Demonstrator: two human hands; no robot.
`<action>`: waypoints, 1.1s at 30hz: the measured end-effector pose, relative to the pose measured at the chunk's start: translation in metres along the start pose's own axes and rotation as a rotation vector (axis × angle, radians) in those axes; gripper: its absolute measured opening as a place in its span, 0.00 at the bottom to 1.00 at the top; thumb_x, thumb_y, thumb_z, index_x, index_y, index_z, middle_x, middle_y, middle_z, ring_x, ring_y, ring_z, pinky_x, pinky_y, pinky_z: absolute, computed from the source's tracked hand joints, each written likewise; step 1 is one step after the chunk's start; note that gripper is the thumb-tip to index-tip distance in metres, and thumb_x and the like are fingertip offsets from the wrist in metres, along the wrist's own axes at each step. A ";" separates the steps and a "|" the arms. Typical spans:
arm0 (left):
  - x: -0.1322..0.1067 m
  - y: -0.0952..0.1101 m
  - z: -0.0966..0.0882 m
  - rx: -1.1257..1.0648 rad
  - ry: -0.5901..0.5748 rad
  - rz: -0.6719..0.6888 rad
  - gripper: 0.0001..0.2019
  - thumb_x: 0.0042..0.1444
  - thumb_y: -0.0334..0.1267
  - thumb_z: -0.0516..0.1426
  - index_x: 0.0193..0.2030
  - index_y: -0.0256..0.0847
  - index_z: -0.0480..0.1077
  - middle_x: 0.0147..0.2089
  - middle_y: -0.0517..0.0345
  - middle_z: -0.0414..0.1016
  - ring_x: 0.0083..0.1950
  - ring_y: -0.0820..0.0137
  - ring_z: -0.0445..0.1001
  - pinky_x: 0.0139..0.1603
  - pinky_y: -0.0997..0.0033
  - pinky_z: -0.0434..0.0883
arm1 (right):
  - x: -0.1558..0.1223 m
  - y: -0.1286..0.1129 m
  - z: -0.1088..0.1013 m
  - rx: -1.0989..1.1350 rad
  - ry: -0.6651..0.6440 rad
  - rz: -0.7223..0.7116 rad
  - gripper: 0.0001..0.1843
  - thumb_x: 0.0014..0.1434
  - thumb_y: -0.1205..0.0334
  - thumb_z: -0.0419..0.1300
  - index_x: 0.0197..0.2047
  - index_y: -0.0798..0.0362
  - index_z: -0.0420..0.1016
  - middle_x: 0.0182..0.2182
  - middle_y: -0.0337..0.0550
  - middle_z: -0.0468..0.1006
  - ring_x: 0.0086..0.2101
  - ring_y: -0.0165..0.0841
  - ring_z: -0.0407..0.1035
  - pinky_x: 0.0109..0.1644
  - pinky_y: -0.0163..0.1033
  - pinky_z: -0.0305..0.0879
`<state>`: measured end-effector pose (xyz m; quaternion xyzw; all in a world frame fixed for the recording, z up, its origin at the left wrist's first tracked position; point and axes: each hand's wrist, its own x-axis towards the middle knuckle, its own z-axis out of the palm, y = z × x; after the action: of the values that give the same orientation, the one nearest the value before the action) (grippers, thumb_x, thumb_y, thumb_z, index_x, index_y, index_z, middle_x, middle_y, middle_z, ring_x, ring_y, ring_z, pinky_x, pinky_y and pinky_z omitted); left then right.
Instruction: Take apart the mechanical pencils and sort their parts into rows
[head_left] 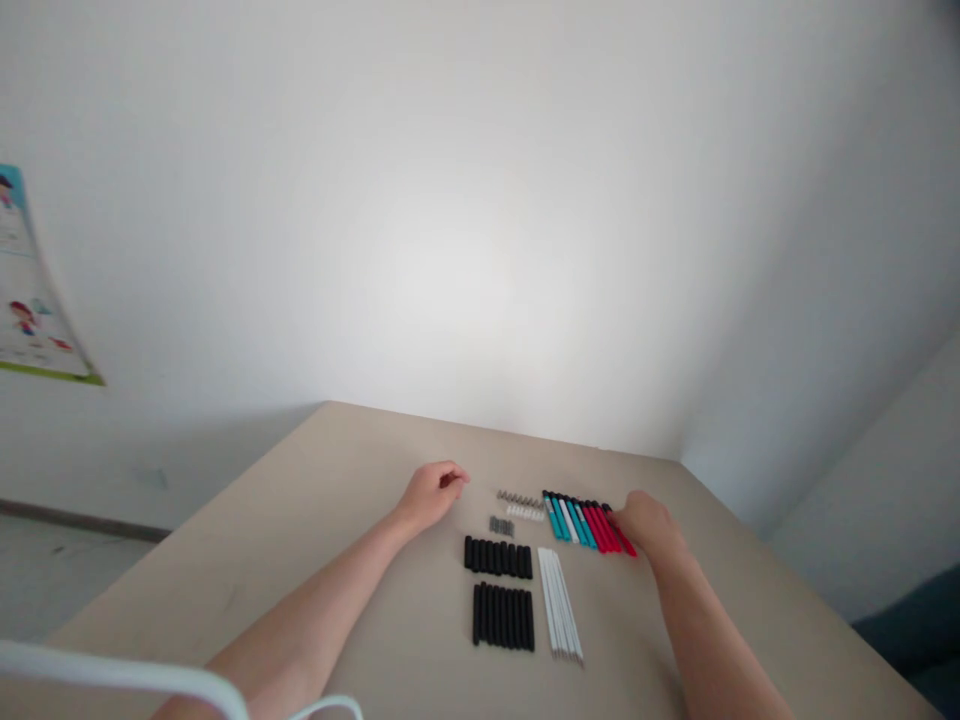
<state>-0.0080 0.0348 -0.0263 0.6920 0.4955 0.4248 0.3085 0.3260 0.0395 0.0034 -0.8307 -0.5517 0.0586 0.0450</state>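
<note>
My left hand [433,494] rests on the table left of the small parts, its fingers curled in and nothing visible in them. At the right end of a row of pen barrels, my right hand [646,524] has its fingers closed on the outermost red pen barrel [624,536]; its fingertips are partly hidden. Teal barrels [557,518] and a white one lie to the left in that row, all with black ends. Between my hands are metal springs [519,498], small white pieces [525,514] and small grey pieces [502,526].
Nearer to me lie two rows of black tubes, the shorter ones [498,558] above the longer ones [503,616]. Slim white pen refills [559,606] lie beside them. The beige table [315,490] meets a white wall. A white curved tube [127,675] crosses the lower left.
</note>
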 end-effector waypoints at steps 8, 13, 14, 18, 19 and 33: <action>-0.005 0.008 -0.002 0.061 0.002 0.088 0.14 0.52 0.32 0.52 0.45 0.39 0.72 0.29 0.60 0.71 0.26 0.74 0.64 0.32 0.75 0.63 | -0.009 -0.016 -0.010 0.067 0.104 -0.002 0.13 0.52 0.60 0.54 0.34 0.57 0.78 0.32 0.58 0.78 0.38 0.45 0.74 0.33 0.39 0.64; -0.006 0.008 -0.002 0.149 -0.010 0.197 0.17 0.53 0.30 0.52 0.50 0.40 0.69 0.34 0.59 0.70 0.27 0.76 0.62 0.33 0.75 0.65 | -0.018 -0.032 -0.014 0.139 0.209 -0.046 0.12 0.52 0.60 0.54 0.33 0.55 0.77 0.31 0.55 0.78 0.36 0.44 0.73 0.33 0.39 0.61; -0.007 0.009 -0.001 0.163 -0.005 0.213 0.17 0.53 0.30 0.52 0.51 0.40 0.69 0.35 0.58 0.70 0.27 0.76 0.62 0.34 0.75 0.65 | -0.022 -0.036 -0.015 0.160 0.234 -0.064 0.13 0.53 0.59 0.53 0.32 0.54 0.77 0.31 0.52 0.79 0.36 0.42 0.73 0.34 0.38 0.61; -0.014 0.021 0.000 0.212 -0.063 0.340 0.24 0.54 0.29 0.53 0.58 0.47 0.63 0.46 0.54 0.68 0.35 0.73 0.66 0.42 0.70 0.68 | -0.045 -0.063 -0.012 0.604 0.268 -0.365 0.13 0.52 0.54 0.55 0.30 0.54 0.76 0.27 0.43 0.78 0.31 0.34 0.71 0.32 0.34 0.60; -0.016 0.025 0.000 0.211 -0.097 0.388 0.25 0.55 0.29 0.53 0.60 0.49 0.61 0.52 0.52 0.66 0.42 0.71 0.68 0.46 0.69 0.67 | -0.054 -0.073 -0.008 0.735 0.179 -0.443 0.14 0.52 0.53 0.56 0.29 0.55 0.75 0.25 0.43 0.77 0.28 0.33 0.70 0.31 0.33 0.60; -0.014 0.028 -0.003 0.313 -0.155 0.419 0.10 0.62 0.37 0.50 0.42 0.42 0.72 0.31 0.57 0.76 0.36 0.67 0.68 0.40 0.70 0.63 | -0.077 -0.097 0.017 0.948 0.041 -0.696 0.12 0.55 0.57 0.55 0.33 0.56 0.76 0.24 0.40 0.75 0.26 0.29 0.66 0.31 0.33 0.61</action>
<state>-0.0006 0.0125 -0.0054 0.8493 0.3758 0.3434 0.1402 0.2050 0.0060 0.0038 -0.4908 -0.7046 0.2646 0.4389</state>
